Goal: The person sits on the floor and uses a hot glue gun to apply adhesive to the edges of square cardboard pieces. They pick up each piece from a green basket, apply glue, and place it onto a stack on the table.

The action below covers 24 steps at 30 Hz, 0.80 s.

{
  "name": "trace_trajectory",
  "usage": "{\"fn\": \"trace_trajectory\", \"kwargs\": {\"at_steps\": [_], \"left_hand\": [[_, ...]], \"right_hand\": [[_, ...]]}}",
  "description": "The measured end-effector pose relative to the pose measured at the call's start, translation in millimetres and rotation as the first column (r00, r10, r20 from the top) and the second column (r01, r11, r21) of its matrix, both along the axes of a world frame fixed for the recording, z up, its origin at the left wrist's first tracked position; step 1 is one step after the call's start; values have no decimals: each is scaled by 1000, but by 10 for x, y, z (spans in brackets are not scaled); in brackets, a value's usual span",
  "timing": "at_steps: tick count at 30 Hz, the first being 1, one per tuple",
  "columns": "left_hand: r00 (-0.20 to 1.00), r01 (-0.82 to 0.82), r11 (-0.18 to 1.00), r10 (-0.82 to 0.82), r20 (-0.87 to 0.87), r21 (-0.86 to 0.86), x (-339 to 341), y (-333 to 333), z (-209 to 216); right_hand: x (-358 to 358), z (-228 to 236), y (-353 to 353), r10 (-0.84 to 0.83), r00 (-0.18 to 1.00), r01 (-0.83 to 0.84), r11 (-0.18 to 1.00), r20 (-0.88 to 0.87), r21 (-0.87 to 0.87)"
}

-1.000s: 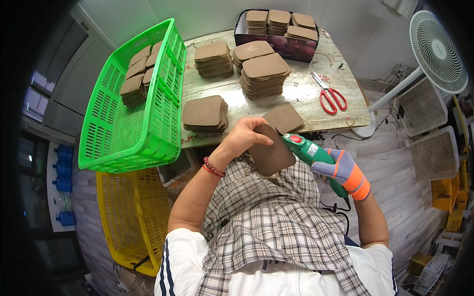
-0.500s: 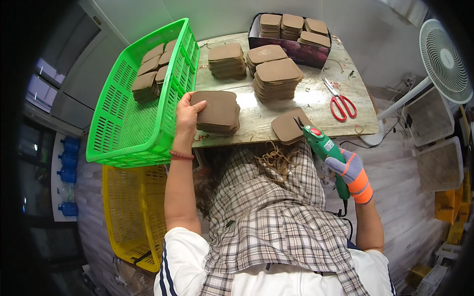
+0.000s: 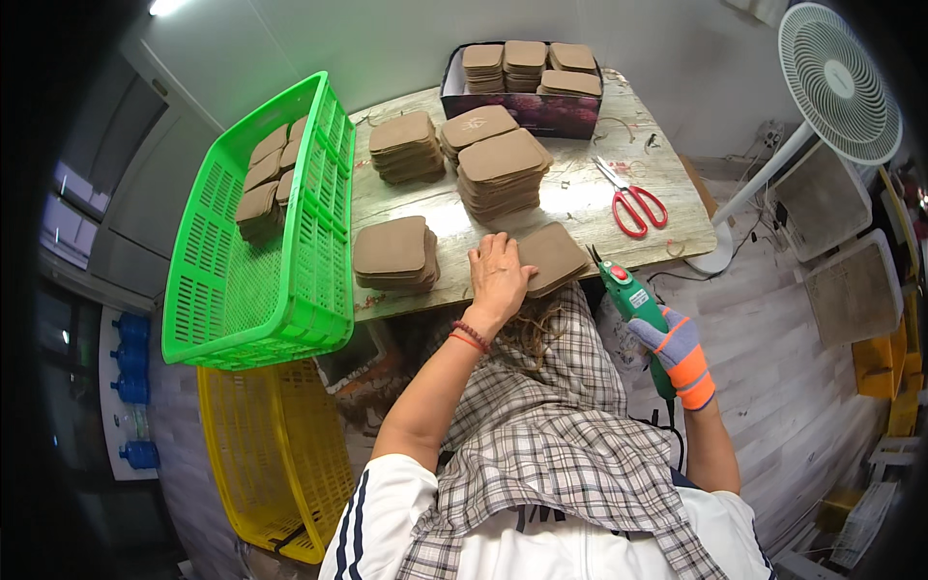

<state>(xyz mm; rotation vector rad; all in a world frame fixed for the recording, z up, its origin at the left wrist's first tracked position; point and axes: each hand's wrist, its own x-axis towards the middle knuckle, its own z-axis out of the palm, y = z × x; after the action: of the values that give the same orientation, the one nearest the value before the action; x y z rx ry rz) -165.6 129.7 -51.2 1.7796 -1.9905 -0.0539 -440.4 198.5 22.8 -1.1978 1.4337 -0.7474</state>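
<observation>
My left hand [image 3: 500,277], bare with beaded bracelets, lies at the left side of a low stack of brown rounded-corner sheets [image 3: 551,255] by the table's front edge. Its fingers are stretched out and its thumb touches the stack. My right hand [image 3: 674,350], in a grey and orange glove, is closed around green corded electric scissors [image 3: 630,293]. Their pointed blades stand open just right of that low stack. Left of my left hand stands a taller stack of brown sheets [image 3: 394,252]. Brown trimmings [image 3: 528,338] lie in my lap, partly hidden by my left arm.
More brown stacks [image 3: 503,169] stand further back on the table. Red-handled scissors [image 3: 633,201] lie at right. A dark box [image 3: 556,114] and a green basket [image 3: 266,333] hold stacks. A yellow crate [image 3: 227,454] stands at lower left, a white fan [image 3: 839,82] at right.
My left hand has let go of the left stack and moved right to the low stack, which now sits turned and further onto the table. The right hand still holds the electric scissors.
</observation>
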Motion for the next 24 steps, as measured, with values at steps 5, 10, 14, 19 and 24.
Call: {"fn": "trace_trajectory", "kwargs": {"at_steps": [5,10,14,19,24], "left_hand": [[959,-49,987,3,-282,-154,-89,-100,35],[331,15,996,80,-940,90,-73,-147,35],[-478,27,999,46,-877,37,-140,-106,335],[-751,-19,995,-81,-655,-102,-171,-136,512],[-861,-33,997,-67,-505,-76,-245,-159,699]], "right_hand": [[-27,-124,-32,-55,997,55,998,46,-2],[68,-42,-57,-63,996,64,998,57,-8],[165,50,-87,-99,988,100,995,118,3],[388,204,-130,-13,999,18,996,53,-86],[537,317,-172,43,998,-37,989,40,-142]]}}
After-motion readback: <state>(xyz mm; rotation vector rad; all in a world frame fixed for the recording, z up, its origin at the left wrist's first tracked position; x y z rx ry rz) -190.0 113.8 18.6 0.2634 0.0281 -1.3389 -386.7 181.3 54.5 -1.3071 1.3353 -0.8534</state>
